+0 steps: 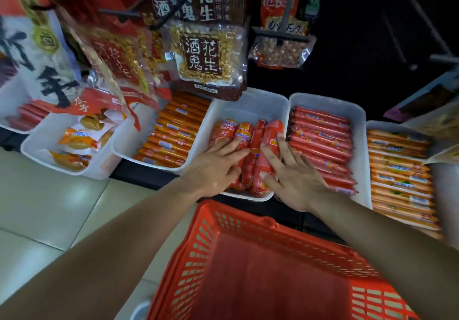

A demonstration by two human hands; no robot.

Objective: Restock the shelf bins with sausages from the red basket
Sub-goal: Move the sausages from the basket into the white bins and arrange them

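Observation:
A white shelf bin (248,101) in the middle holds several thick red sausages (248,133) lying side by side. My left hand (213,168) rests flat on the left sausages, fingers spread. My right hand (293,175) lies on the right ones, thumb and fingers around a pinkish-red sausage (269,143). Below my arms stands the red basket (248,257); no sausages show inside it.
Neighbouring white bins hold thin orange sausages (171,133), thin red sausages (320,143), more orange sausages (400,178) and orange snack packs (74,143). Peanut bags (206,51) hang on hooks just above the bins. Pale floor tiles (49,195) lie at left.

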